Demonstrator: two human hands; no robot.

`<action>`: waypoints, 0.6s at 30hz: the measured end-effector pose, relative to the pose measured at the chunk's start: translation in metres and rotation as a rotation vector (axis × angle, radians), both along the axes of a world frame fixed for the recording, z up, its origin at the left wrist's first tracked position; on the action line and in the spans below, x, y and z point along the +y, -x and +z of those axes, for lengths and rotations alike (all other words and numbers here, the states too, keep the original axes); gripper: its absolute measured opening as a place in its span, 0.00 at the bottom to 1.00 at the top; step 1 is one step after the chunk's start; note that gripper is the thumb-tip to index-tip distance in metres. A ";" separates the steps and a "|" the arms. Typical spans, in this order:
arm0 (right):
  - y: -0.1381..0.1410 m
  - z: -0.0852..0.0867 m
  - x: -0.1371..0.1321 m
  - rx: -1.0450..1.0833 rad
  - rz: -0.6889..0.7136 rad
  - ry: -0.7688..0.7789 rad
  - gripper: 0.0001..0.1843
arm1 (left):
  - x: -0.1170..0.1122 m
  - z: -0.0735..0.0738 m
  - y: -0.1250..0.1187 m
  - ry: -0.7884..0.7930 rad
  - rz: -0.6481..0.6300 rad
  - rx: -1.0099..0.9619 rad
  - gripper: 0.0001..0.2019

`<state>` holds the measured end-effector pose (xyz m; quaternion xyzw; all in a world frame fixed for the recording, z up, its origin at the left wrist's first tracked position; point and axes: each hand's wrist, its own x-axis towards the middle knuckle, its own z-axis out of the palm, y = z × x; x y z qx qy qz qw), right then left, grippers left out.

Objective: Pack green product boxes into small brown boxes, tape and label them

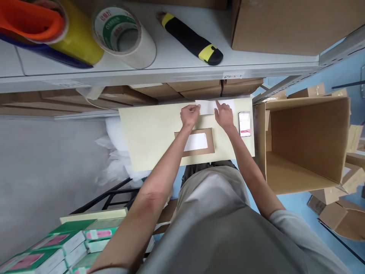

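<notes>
My left hand (189, 115) is closed in a pinch on the left end of a white paper strip (209, 107) at the far edge of a pale yellow table (145, 133). My right hand (225, 116) rests on the same strip with the index finger stretched out and pressing it down. Just nearer to me lies a small flat brown cardboard box (209, 142) with a white label (196, 141) on top. A phone (245, 124) with a lit screen lies to the right of my right hand.
A shelf above holds a tape dispenser (42, 23), a tape roll (125, 36), a black and yellow utility knife (192, 38) and a carton (285, 23). An open large cardboard box (308, 144) stands right of the table. Green and white boxes (57, 243) sit lower left; white plastic bags (114, 160) lie left.
</notes>
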<state>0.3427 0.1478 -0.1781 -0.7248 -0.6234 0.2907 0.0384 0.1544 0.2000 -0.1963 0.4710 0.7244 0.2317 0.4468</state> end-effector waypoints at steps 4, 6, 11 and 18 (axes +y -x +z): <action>0.002 -0.031 0.024 -0.050 0.053 0.172 0.39 | -0.001 -0.001 0.008 -0.006 0.032 0.049 0.18; 0.005 -0.041 0.027 -0.070 0.066 0.210 0.41 | 0.000 -0.001 0.009 -0.005 0.028 0.057 0.18; 0.008 -0.053 0.025 -0.086 0.066 0.184 0.44 | 0.005 -0.001 0.011 0.022 0.006 0.076 0.17; 0.006 -0.058 0.028 -0.074 0.062 0.193 0.46 | 0.005 0.000 0.012 0.013 -0.006 0.109 0.12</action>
